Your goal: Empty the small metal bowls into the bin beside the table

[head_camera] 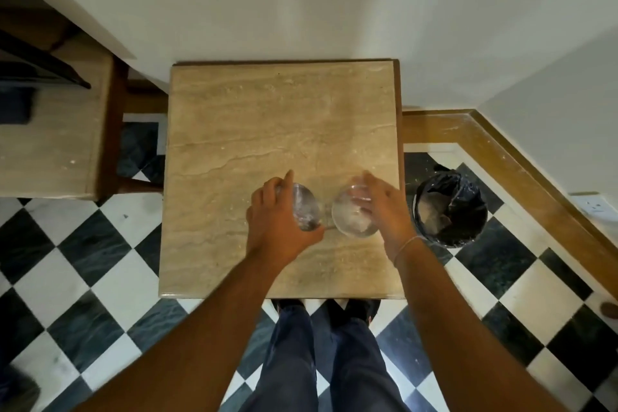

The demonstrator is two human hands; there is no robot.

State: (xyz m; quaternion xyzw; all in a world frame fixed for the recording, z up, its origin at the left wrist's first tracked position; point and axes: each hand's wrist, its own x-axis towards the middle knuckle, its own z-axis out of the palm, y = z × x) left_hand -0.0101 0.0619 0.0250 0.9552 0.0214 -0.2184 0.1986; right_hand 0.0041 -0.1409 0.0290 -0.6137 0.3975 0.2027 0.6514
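Note:
Two small shiny metal bowls sit side by side on the beige stone table (pixel 234 117), near its front. My left hand (pixel 276 221) grips the left bowl (pixel 306 207) from its left side. My right hand (pixel 384 207) holds the right bowl (pixel 349 217) from its right side; pale scraps show inside it. The contents of the left bowl are blurred. A round bin (pixel 449 209) lined with a black bag stands on the floor just right of the table, with crumpled paper in it.
A white wall runs behind the table and a wooden skirting (pixel 501 157) angles past the bin. A second stone-topped unit (pixel 50 150) stands to the left. The floor is black-and-white checked tile (pixel 100 244). My legs are at the table's front edge.

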